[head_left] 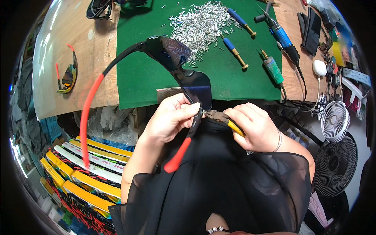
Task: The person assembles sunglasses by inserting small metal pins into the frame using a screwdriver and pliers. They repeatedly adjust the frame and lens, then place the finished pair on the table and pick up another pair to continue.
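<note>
My left hand [174,117] pinches a pair of sunglasses [162,49] near the hinge of one temple. The sunglasses have a black frame, dark lenses and black temples with red ends; one temple curves far out to the left. My right hand [252,125] is closed round pliers [235,127] with yellow handles. The jaws of the pliers touch or nearly touch the hinge beside my left fingertips. Whatever lies between the jaws is too small to make out. The sunglasses are held in front of the near edge of a green mat [145,82].
A heap of small silver pins [201,27] lies on the mat, with blue-handled screwdrivers [235,51], a green soldering iron [272,68] and a blue corded tool [284,39] to its right. Other sunglasses [69,74] rest at left. Boxes [90,196] stand lower left; fans [335,121] are at right.
</note>
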